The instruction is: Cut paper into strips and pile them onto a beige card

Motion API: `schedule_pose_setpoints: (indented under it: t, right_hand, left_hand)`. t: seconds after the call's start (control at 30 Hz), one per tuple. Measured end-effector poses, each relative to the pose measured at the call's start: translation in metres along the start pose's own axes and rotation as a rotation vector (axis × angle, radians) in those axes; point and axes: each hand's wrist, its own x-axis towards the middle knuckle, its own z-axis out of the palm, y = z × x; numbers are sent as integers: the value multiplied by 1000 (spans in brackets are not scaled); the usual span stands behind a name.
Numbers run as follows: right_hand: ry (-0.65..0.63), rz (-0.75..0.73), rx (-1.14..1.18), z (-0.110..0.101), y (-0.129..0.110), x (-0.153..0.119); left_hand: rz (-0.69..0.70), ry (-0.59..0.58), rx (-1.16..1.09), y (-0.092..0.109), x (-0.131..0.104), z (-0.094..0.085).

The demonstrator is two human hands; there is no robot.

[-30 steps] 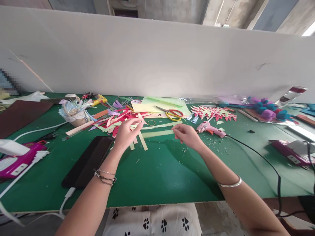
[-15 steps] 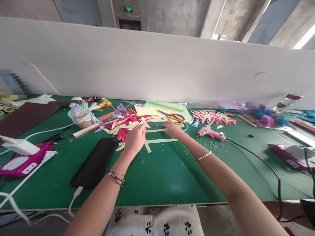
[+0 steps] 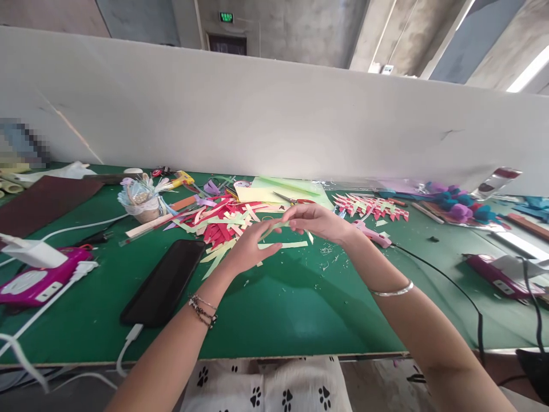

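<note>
Both hands are raised a little above the green table, close together. A pale green paper strip [image 3: 281, 224] runs between them. My left hand [image 3: 253, 246] has its thumb stretched out, while its other fingers meet the strip. My right hand [image 3: 315, 222] pinches the strip between thumb and fingers, with its end hanging below. Under and beside the hands lie another pale strip [image 3: 289, 245] and a pile of red and pale paper strips [image 3: 221, 229]. Scissors [image 3: 287, 198] rest behind my right hand, their handles partly hidden.
A black phone [image 3: 165, 283] lies left of my left forearm. A pink glue gun [image 3: 375, 234] with a black cord is at the right. Further out are a woven red piece [image 3: 373, 207], a small decorated pot [image 3: 143, 203] and magenta power strips [image 3: 55, 280].
Both hands have come up off the table and closer together, with a pale strip now between them. The right forearm has shifted right and partly covers the glue gun.
</note>
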Motion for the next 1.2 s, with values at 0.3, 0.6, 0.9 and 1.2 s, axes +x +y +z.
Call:
schedule_pose_setpoints:
  t: [0.3, 0.6, 0.9, 1.2]
  right_hand:
    - [62, 36, 505, 22, 18, -30]
    - [349, 0, 84, 46, 32, -32]
    - [428, -90, -207, 53, 39, -31]
    - [706, -16, -509, 38, 40, -33]
  left_hand:
    - [-307, -290, -541, -1, 0, 3]
    - [-529, -290, -899, -2, 0, 23]
    - [-511, -304, -1038, 2, 1, 27]
    - [-362, -289, -403, -2, 0, 17]
